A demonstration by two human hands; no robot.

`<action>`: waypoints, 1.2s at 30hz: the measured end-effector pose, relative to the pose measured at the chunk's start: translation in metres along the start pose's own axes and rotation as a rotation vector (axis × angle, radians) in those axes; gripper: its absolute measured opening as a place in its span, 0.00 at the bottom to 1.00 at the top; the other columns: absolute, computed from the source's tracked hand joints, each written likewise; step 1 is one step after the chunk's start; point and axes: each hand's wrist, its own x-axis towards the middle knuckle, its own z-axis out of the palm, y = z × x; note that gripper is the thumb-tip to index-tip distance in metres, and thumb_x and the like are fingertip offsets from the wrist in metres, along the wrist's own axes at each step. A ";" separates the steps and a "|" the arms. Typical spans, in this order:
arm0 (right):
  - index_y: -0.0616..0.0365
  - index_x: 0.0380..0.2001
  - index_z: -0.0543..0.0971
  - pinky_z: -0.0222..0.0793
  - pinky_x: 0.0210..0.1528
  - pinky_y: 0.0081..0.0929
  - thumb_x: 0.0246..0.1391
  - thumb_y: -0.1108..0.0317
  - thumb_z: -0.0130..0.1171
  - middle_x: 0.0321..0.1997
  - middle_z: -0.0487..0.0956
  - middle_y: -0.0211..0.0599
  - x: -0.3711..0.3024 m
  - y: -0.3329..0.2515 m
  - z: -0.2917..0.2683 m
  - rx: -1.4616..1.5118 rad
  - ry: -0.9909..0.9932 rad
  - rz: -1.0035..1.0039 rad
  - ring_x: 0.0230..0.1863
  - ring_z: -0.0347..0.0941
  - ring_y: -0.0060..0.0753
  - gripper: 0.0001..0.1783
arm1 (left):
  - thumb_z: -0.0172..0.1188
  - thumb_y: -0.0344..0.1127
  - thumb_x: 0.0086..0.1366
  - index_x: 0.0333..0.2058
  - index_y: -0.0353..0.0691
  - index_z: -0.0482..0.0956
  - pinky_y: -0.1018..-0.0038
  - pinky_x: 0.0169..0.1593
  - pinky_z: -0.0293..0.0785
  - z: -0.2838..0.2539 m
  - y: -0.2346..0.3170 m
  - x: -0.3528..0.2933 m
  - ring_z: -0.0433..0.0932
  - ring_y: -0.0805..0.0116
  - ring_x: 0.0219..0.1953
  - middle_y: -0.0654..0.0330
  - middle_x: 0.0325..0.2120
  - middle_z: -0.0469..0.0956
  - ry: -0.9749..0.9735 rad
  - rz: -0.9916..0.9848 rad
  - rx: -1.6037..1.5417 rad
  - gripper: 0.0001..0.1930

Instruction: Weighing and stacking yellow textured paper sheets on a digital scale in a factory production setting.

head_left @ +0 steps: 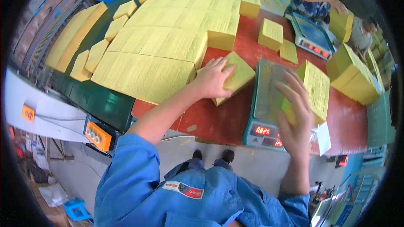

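My left hand (215, 78) is on a stack of yellow paper (240, 72) that sits askew on the red table. Its fingers lie along the stack's left edge, and the thumb rests on top. My right hand (297, 103) is raised over the right side of a digital scale (267, 86), fingers apart and slightly blurred by motion. No object shows between its fingers. Just right of that hand stands another yellow paper stack (316, 89), partly covered by the fingers. The scale has a metal plate and a lit red display.
Rows of yellow paper stacks (168, 29) cover the table's left half. A small stack (270, 32) and a flat piece (288, 51) lie beyond the scale. Farther right are a second scale (312, 33), large stacks (352, 73) and co-workers. An orange button box (98, 136) is at left.
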 end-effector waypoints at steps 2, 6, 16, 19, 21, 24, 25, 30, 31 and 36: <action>0.60 0.51 0.74 0.59 0.64 0.43 0.45 0.71 0.61 0.60 0.70 0.52 0.024 0.011 0.048 0.038 -0.020 -0.055 0.64 0.62 0.55 0.26 | 0.66 0.54 0.46 0.61 0.39 0.65 0.54 0.68 0.51 -0.011 0.016 -0.017 0.56 0.43 0.66 0.36 0.61 0.59 -0.040 0.089 -0.041 0.45; 0.58 0.53 0.74 0.63 0.61 0.41 0.55 0.58 0.57 0.58 0.72 0.50 0.050 0.088 0.147 0.010 -0.100 0.034 0.59 0.67 0.53 0.24 | 0.67 0.55 0.46 0.60 0.36 0.64 0.52 0.67 0.51 -0.017 0.036 -0.035 0.52 0.46 0.68 0.41 0.63 0.57 -0.047 0.099 0.050 0.45; 0.49 0.47 0.79 0.66 0.58 0.39 0.59 0.49 0.49 0.51 0.76 0.46 0.062 0.099 0.174 -0.046 -0.395 0.244 0.54 0.72 0.48 0.22 | 0.69 0.50 0.50 0.61 0.30 0.60 0.40 0.65 0.48 -0.013 0.085 -0.067 0.52 0.38 0.66 0.35 0.60 0.57 0.072 -0.225 0.182 0.45; 0.50 0.46 0.79 0.66 0.57 0.39 0.57 0.50 0.52 0.49 0.77 0.47 0.069 0.099 0.169 -0.028 -0.470 0.140 0.53 0.73 0.48 0.21 | 0.68 0.46 0.50 0.61 0.32 0.60 0.40 0.65 0.47 -0.007 0.094 -0.085 0.53 0.37 0.65 0.35 0.59 0.58 0.126 -0.239 0.130 0.43; 0.50 0.46 0.79 0.67 0.57 0.39 0.56 0.50 0.52 0.48 0.78 0.47 0.072 0.103 0.169 -0.013 -0.511 0.078 0.52 0.73 0.48 0.21 | 0.67 0.44 0.51 0.61 0.32 0.61 0.39 0.64 0.47 -0.004 0.102 -0.090 0.53 0.37 0.64 0.35 0.59 0.58 0.136 -0.251 0.119 0.42; 0.56 0.44 0.79 0.67 0.55 0.36 0.58 0.54 0.53 0.47 0.78 0.44 0.081 0.106 0.171 0.090 -0.602 0.001 0.50 0.74 0.45 0.19 | 0.65 0.40 0.51 0.62 0.34 0.61 0.38 0.64 0.47 0.009 0.113 -0.084 0.54 0.36 0.64 0.35 0.59 0.59 0.179 -0.341 0.191 0.40; 0.56 0.43 0.79 0.68 0.54 0.36 0.58 0.54 0.53 0.46 0.79 0.44 0.088 0.106 0.173 0.141 -0.680 0.070 0.49 0.75 0.44 0.19 | 0.64 0.39 0.52 0.62 0.34 0.61 0.38 0.64 0.46 0.012 0.112 -0.078 0.54 0.35 0.64 0.34 0.59 0.59 0.233 -0.358 0.188 0.39; 0.54 0.40 0.81 0.72 0.48 0.40 0.59 0.49 0.48 0.42 0.81 0.47 0.115 0.102 0.198 -0.325 -0.782 -0.065 0.45 0.78 0.48 0.22 | 0.63 0.39 0.54 0.60 0.34 0.63 0.44 0.65 0.49 0.005 0.117 -0.081 0.57 0.41 0.64 0.38 0.60 0.60 0.361 -0.384 0.013 0.36; 0.54 0.40 0.81 0.72 0.48 0.40 0.59 0.49 0.48 0.42 0.81 0.47 0.116 0.090 0.202 -0.306 -0.785 -0.092 0.45 0.78 0.48 0.22 | 0.63 0.39 0.54 0.60 0.34 0.63 0.44 0.65 0.49 -0.003 0.119 -0.091 0.57 0.41 0.64 0.38 0.60 0.60 0.361 -0.407 0.036 0.36; 0.52 0.35 0.78 0.74 0.32 0.46 0.59 0.57 0.45 0.30 0.81 0.39 0.085 0.082 0.206 -0.305 -0.602 -0.642 0.32 0.80 0.45 0.15 | 0.59 0.28 0.54 0.44 0.30 0.75 0.60 0.58 0.68 -0.008 0.112 -0.156 0.71 0.46 0.54 0.45 0.50 0.72 0.539 -0.279 0.099 0.17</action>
